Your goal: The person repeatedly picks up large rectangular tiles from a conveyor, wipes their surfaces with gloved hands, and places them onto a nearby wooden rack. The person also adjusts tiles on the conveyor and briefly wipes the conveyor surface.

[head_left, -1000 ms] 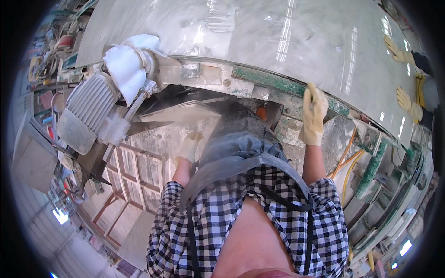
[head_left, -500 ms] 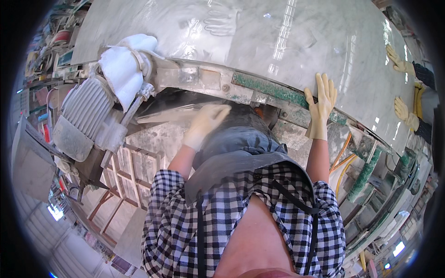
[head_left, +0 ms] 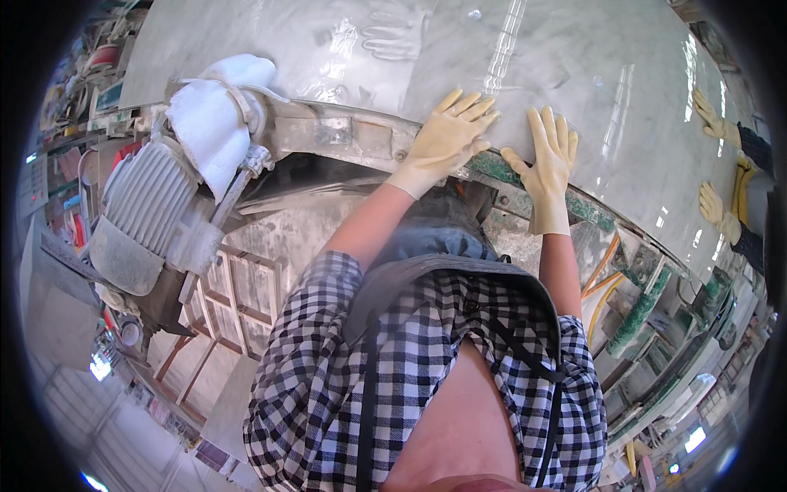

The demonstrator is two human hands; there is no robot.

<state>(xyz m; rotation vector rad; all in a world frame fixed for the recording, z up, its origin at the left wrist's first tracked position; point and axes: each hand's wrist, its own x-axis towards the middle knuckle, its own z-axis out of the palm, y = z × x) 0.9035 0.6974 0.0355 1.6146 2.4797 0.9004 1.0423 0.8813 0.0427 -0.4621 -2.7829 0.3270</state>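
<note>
A large, glossy grey-white slab (head_left: 328,74) spreads across the top of the view, its near edge lying over a machine frame. My left hand (head_left: 447,139), in a cream rubber glove, rests at that edge with its fingers spread on the surface. To its right, my right hand (head_left: 548,164), gloved alike, lies on the slab edge with fingers stretched forward. Neither hand holds anything. Wet-looking streaks and light reflections show on the slab.
At the left a dusty ribbed motor (head_left: 152,189) stands against the frame, a white cloth (head_left: 213,123) tied above it. A co-worker's two gloved hands (head_left: 711,205) touch the slab's far right edge. A green-painted bar (head_left: 496,170) runs below the slab. Wooden slats (head_left: 238,299) lie lower left.
My left hand has come up from beside my apron, forward and to the right, onto the slab. The right hand has shifted slightly left and forward, still on the slab.
</note>
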